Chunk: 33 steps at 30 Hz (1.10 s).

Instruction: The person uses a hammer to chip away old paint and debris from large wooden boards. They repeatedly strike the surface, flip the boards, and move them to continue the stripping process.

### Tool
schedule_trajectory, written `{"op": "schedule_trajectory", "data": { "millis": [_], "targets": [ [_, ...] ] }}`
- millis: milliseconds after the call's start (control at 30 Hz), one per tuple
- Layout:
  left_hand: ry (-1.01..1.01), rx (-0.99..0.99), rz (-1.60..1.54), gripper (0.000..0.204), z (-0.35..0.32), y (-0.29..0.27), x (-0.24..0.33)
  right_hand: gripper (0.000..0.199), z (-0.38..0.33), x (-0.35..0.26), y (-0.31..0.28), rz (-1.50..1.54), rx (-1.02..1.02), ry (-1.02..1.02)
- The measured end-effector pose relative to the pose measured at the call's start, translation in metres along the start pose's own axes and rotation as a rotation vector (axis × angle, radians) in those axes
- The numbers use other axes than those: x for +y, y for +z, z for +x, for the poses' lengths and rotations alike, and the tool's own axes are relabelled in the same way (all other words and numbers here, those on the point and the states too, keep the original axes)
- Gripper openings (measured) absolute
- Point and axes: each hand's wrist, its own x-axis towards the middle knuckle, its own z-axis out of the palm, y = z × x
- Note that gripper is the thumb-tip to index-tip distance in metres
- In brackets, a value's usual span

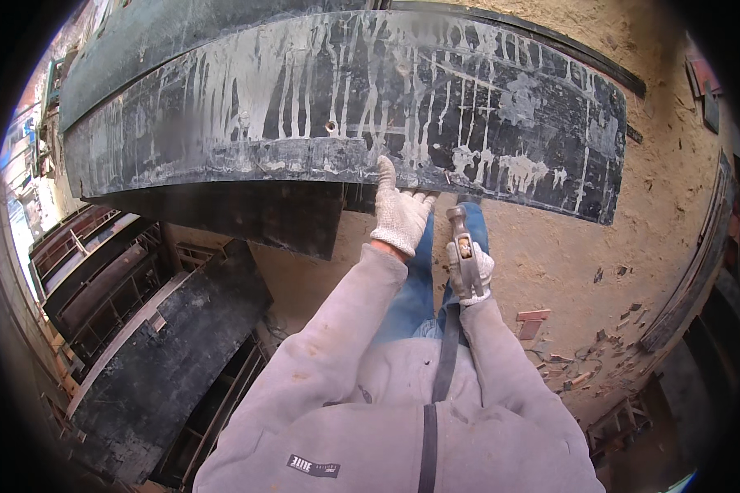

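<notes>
One gloved left hand (400, 215) holds the near edge of one black, grey-streaked panel (304, 107), thumb extended on top, fingers partly hidden below; one gloved right hand (483, 269), closed, holds one hammer (469, 273) near this edge. Sandy floor (543, 255) leaves open room rightward.

Bare earthy ground (543, 255), scattered scraps (581, 380), dark panels (349, 107) and a hammer (469, 269) suggest a rough work yard.

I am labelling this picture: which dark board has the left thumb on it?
The large pale-streaked board ahead: the left hand has its thumb over the near edge. The lower-left board lies apart from that hand, without long drips.
</notes>
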Motion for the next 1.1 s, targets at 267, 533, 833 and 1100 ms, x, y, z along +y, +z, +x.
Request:
{"op": "schedule_trajectory", "data": {
  "millis": [267, 533, 833, 1100],
  "targets": [
    [0.018, 0.041, 0.025, 0.099, -0.002, 0.007, -0.001, 0.018, 0.018, -0.014, 0.002, 0.109, 0.154, -0.003],
    [0.011, 0.044, 0.004, 0.100, -0.007, 0.011, 0.000, 0.024, 0.021, -0.034, -0.008, 0.155, -0.007, 0.331],
    [0.035, 0.016, 0.033, 0.100, -0.006, 0.007, -0.003, 0.024, 0.035, -0.047, -0.023, 0.140, 0.123, -0.005],
    [0.032, 0.109, -0.020, 0.097, -0.010, 0.009, -0.003, 0.019, 0.038, -0.037, -0.031, 0.101, -0.026, -0.044]
  ]
}}
